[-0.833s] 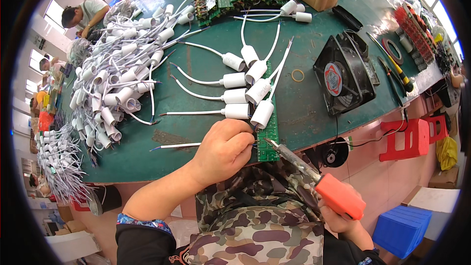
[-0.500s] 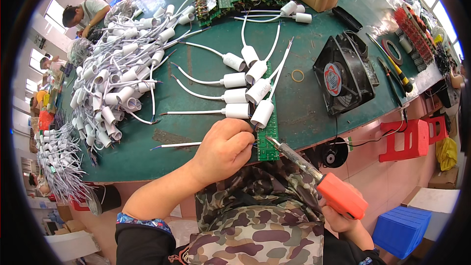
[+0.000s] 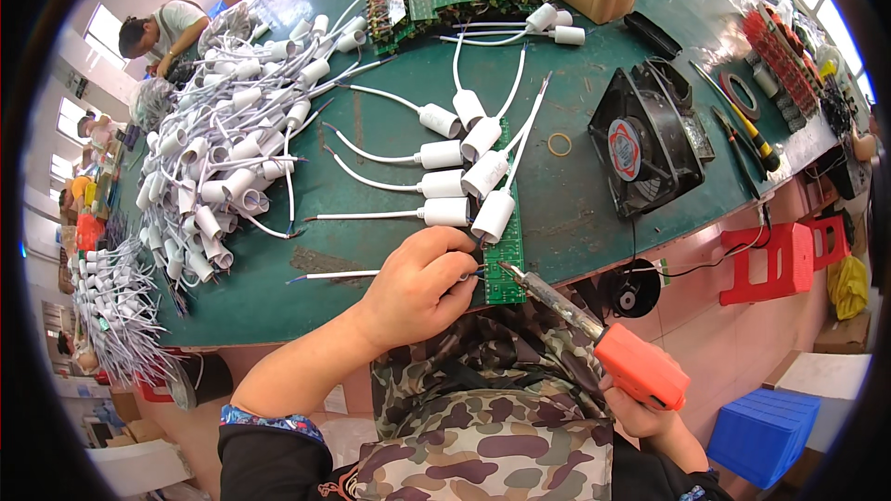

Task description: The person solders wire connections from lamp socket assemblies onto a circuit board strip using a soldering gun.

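Counter [image 3: 575,223] edge curves across mid-frame, with bare green room just right of the narrow green circuit board [image 3: 504,260] lying at that edge, lower centre. Left hand [image 3: 418,288] pinches a white wire [image 3: 334,275] against the board; right hand [image 3: 640,413] grips an orange-handled soldering iron [image 3: 594,339], tip touching it. White sockets [image 3: 483,172] line the board

circuit board strip [image 3: 506,250] at near table [image 3: 575,213] edge; wired sockets [image 3: 455,176] upon and left of it; socket heap [image 3: 213,167] far left; fan [image 3: 645,144] right; soldering iron [image 3: 594,334] before strip.
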Demonstrator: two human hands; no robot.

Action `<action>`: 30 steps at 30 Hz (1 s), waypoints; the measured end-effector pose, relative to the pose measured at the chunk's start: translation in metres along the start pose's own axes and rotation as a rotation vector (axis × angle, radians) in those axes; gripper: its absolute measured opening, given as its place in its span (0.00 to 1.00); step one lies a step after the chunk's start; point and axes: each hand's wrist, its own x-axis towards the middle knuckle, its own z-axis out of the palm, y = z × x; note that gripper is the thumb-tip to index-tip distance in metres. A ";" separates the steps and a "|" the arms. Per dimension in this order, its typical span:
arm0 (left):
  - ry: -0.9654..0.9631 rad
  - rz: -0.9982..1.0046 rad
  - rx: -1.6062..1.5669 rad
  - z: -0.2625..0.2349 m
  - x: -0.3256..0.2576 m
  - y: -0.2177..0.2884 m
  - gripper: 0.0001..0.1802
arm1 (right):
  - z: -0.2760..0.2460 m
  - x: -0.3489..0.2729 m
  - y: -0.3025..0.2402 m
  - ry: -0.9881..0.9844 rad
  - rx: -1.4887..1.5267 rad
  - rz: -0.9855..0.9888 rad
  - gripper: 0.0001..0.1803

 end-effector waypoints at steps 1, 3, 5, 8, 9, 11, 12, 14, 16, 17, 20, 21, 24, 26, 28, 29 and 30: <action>-0.006 0.007 -0.002 0.000 0.000 0.000 0.13 | 0.000 0.000 0.001 -0.017 -0.030 -0.018 0.16; -0.004 0.020 0.009 0.000 0.000 -0.001 0.13 | 0.002 -0.001 0.003 0.003 0.014 -0.009 0.16; -0.002 0.033 0.020 0.001 0.000 -0.001 0.12 | 0.003 -0.003 0.005 0.022 0.058 0.000 0.16; 0.011 0.028 0.044 0.002 -0.001 0.000 0.11 | 0.005 -0.004 0.006 0.041 0.104 0.024 0.16; 0.014 0.044 0.066 0.002 0.000 0.000 0.11 | 0.005 -0.004 0.006 0.033 0.080 0.008 0.16; 0.018 0.060 0.089 0.001 0.001 0.001 0.12 | 0.005 -0.004 0.006 0.024 0.058 -0.010 0.16; 0.020 0.059 0.097 0.001 0.001 0.002 0.12 | 0.004 -0.004 0.005 0.015 0.053 0.009 0.16; 0.022 0.057 0.107 0.002 0.001 0.003 0.13 | 0.004 -0.004 0.003 0.004 0.049 0.027 0.16; 0.015 0.052 0.136 0.004 0.001 0.003 0.13 | 0.005 -0.003 0.002 0.009 0.058 0.048 0.16; 0.015 0.052 0.136 0.004 0.001 0.004 0.13 | 0.005 -0.003 0.002 0.008 0.058 0.048 0.16; 0.008 0.061 0.159 0.005 0.001 0.005 0.13 | 0.005 -0.004 0.004 -0.005 0.036 0.028 0.16; 0.009 0.067 0.168 0.005 0.002 0.005 0.13 | 0.006 -0.006 0.004 0.002 0.056 0.054 0.16; 0.011 0.084 0.204 0.006 0.001 0.005 0.12 | 0.005 -0.004 0.005 0.005 0.024 0.011 0.17; 0.011 0.096 0.229 0.007 0.000 0.005 0.11 | 0.005 -0.001 0.008 0.003 -0.030 -0.058 0.18; -0.008 0.107 0.257 0.007 -0.002 0.004 0.13 | 0.009 0.000 0.014 0.030 0.065 -0.141 0.24; -0.008 0.106 0.257 0.007 -0.002 0.004 0.13 | 0.009 0.003 0.012 0.029 0.065 -0.141 0.24; -0.008 0.114 0.259 0.007 -0.002 0.004 0.13 | 0.008 0.006 0.008 0.022 0.052 -0.140 0.27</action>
